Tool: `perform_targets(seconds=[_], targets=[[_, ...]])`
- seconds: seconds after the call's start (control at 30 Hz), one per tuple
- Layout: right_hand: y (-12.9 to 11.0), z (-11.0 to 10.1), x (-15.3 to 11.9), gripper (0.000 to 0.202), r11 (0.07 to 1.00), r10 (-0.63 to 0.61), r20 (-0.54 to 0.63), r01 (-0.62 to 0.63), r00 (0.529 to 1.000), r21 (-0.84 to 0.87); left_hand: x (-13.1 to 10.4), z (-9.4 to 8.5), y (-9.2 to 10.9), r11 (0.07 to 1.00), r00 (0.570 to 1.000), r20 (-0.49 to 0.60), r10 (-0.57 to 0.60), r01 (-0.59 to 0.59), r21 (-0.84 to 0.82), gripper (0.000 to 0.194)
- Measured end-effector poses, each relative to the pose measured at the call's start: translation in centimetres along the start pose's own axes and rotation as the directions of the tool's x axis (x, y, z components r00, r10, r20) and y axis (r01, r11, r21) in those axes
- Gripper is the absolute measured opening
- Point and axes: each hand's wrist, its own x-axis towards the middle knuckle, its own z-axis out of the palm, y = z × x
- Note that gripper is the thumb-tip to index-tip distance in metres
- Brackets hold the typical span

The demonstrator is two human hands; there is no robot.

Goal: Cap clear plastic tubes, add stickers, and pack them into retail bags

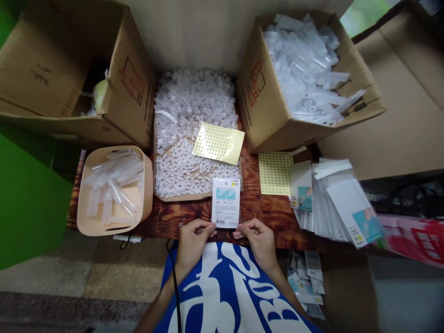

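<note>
Both hands meet at the near edge of the wooden table (270, 215), each pinching a bottom corner of a small packet (225, 202) that lies flat in front of the person: the left hand (192, 243) has its grip narrowed on the near left corner, the right hand (258, 240) on the near right corner, fingertips only. The packet is a clear bag with a white card and blue panels inside, its far end touching or just overlapping the tray of small white plastic pieces (189, 138). A yellow sticker sheet (218, 143) rests on that heap, and a second sticker sheet (275, 173) lies to the right on the table. Farther right is a fanned stack of empty bags with cards (333, 203); on the left, a beige tub (114, 189) holds clear tubes, and a cardboard box (305, 69) at far right is full of more. The hold looks light, so the packet could slide out or skew if one hand pulls harder than the other. Pushing it away could nudge the loose white pieces off the tray, and a wide right elbow might knock the bag stack, which already overhangs the table's edge.
</note>
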Motion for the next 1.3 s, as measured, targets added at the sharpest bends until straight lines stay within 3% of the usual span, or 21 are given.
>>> perform_targets(seconds=[0.2, 0.77, 1.3], targets=[[-0.2, 0.1, 0.1, 0.045, 1.000, 0.005, -0.013, -0.005, 1.000, -0.012, 0.0, 0.2, 0.2, 0.997, 0.997, 0.000, -0.077, 0.077, -0.008, 0.028], [0.1, 0.7, 0.7, 0.045, 0.999, 0.003, -0.058, -0.006, 0.998, -0.037, 0.4, 1.2, 0.7, 0.983, 0.993, -0.085, -0.083, 0.096, 0.159, 0.037], [0.4, 1.4, 1.0, 0.053, 0.959, -0.096, -0.129, 0.057, 0.987, -0.276, 0.9, 1.7, 0.4, 0.964, 0.988, -0.142, -0.064, 0.098, 0.247, 0.045]])
